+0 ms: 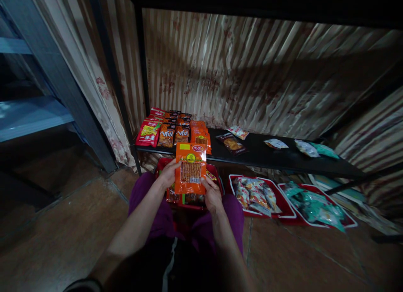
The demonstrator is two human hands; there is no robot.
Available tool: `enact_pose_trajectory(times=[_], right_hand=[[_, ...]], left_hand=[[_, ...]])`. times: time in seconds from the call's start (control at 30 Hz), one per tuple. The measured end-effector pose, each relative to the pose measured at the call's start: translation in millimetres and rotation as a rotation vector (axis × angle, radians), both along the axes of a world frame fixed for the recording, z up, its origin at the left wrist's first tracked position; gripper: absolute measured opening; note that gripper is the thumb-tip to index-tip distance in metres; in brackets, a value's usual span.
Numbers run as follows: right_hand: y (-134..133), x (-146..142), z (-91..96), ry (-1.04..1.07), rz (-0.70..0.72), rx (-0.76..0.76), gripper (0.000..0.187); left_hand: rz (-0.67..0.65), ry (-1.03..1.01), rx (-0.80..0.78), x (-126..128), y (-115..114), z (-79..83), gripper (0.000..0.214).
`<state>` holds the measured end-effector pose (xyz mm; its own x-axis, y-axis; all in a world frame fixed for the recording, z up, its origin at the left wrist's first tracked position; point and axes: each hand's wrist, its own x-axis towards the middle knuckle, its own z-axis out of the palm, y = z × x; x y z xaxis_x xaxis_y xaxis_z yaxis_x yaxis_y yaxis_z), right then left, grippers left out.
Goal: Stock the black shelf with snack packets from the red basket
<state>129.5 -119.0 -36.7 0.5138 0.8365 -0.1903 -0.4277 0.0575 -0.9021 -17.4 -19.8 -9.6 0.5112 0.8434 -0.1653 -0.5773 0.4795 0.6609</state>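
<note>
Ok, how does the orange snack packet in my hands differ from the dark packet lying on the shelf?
The orange snack packet is bright orange; the dark packet is mostly near-black around an orange-brown middle. The orange snack packet is held by your left hand and right hand; the dark packet lies on the black shelf. Both are roughly rectangular.

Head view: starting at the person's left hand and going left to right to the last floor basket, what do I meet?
Left hand → orange snack packet held up → right hand → red basket of white-and-orange packets → red basket with teal packets.
</note>
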Motion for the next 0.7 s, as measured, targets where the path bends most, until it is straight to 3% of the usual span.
enact_pose_trajectory(times=[0.33,0.7], right_hand=[[3.9,-0.6,-5.0,0.079,-0.116,0.012,0.037],[3.9,-0.6,-0.7,0.001,-0.126,0.035,0.036]], left_hand=[[-0.123,0.069,0.095,-5.0,-9.1,-7.1,0.049],[-0.239,0.017,0.106,-8.9,-19.7,-2.3,0.073]])
